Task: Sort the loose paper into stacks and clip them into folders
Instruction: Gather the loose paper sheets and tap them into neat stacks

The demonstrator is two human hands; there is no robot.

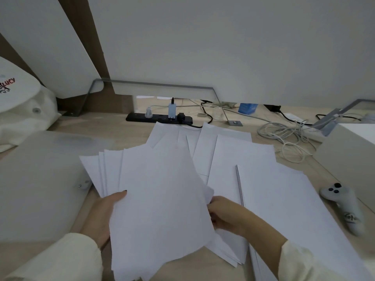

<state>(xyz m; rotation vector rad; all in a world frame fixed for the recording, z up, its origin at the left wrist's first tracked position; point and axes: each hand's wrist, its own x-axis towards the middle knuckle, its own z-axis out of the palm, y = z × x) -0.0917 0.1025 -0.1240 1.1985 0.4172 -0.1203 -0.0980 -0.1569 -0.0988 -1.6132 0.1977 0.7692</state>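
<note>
A fanned bundle of white sheets [160,203] is lifted in front of me. My left hand [103,216] grips its left edge, thumb on top. My right hand [229,216] pinches the bundle's right edge, its fingertips hidden behind the paper. More loose sheets [205,149] lie spread on the desk behind, and a neater stack [284,203] lies to the right. A translucent folder [40,179] with a snap button lies flat at the left.
A white game controller [345,207] lies at the right beside a white box [353,159]. A black power strip [158,118] and tangled white cables [288,136] sit at the back. A cream bag [24,114] rests at far left.
</note>
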